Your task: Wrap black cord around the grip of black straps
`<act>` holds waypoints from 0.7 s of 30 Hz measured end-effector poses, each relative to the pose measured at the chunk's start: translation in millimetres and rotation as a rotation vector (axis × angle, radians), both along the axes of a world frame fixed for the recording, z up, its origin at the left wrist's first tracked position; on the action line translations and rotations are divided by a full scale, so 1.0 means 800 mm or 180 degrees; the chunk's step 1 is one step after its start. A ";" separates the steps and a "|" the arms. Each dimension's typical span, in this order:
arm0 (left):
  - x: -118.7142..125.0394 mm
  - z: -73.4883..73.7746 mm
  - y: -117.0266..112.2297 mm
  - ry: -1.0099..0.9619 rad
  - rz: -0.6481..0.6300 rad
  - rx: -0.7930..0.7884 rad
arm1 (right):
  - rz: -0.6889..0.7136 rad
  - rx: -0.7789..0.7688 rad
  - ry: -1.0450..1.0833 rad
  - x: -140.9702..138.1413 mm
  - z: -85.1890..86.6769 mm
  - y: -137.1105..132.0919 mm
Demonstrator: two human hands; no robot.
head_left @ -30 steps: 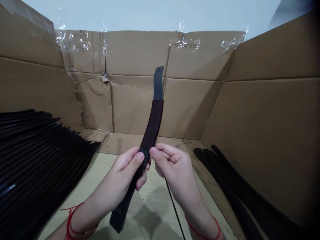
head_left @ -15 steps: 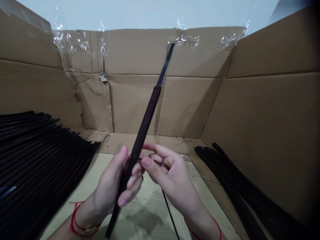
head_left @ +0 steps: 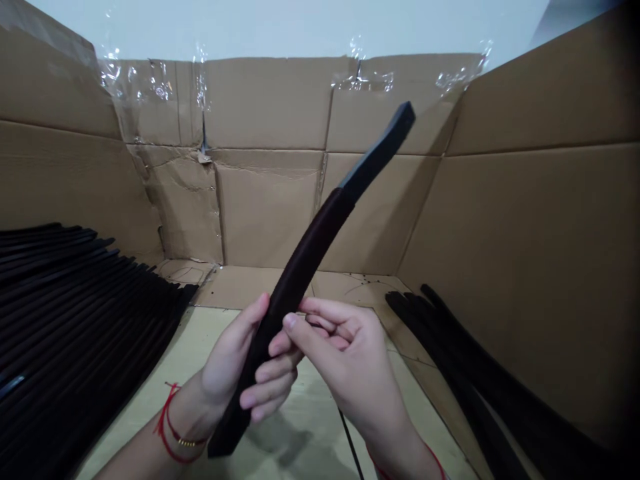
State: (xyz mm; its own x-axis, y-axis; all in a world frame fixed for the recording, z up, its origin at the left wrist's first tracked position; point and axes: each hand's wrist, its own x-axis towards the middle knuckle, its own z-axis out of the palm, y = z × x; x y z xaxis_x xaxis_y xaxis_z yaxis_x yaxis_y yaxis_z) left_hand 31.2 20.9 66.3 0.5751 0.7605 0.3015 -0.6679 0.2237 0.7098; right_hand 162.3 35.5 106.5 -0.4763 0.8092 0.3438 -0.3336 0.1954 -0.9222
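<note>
A flat, curved black strip [head_left: 381, 152] leans up to the right in front of me, its middle tightly wound with dark brown cord [head_left: 313, 250]. My left hand [head_left: 250, 363] is wrapped round its lower part, thumb on the left side and fingers on the right. Close against the strip's right edge, my right hand [head_left: 345, 357] pinches with thumb and forefinger where the winding ends; the bit between the fingertips is hidden. A thin dark cord [head_left: 350, 440] hangs below the right hand, apparently the cord it grips.
On the left lies a dense stack of black strips [head_left: 75, 333]. Several more curved black strips [head_left: 465, 360] lie along the right side. Taped cardboard walls [head_left: 270, 207] enclose the pale work board [head_left: 180, 373] at the back and sides.
The strip has turned from edge-on to showing its broad face, and its top end has swung right. Both hands keep their grips, the right slightly farther right.
</note>
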 end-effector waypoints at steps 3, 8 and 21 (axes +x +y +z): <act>-0.004 0.005 -0.005 0.1267 0.1647 0.0242 | -0.0299 0.0106 -0.0187 -0.001 0.000 0.000; -0.004 0.016 -0.016 0.1527 0.2031 0.0508 | -0.0004 -0.0002 -0.0416 -0.003 -0.003 0.003; 0.003 -0.003 -0.002 0.0392 0.1680 0.0649 | 0.0507 -0.0199 -0.0128 0.004 0.001 0.001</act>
State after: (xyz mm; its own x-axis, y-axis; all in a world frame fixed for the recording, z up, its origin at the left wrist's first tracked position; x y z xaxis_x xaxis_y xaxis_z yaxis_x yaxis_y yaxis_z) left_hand 33.4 19.2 64.0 0.1738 0.8874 0.4270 -0.5616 -0.2669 0.7832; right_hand 165.7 36.5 107.7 -0.6126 0.7417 0.2733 -0.3184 0.0849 -0.9442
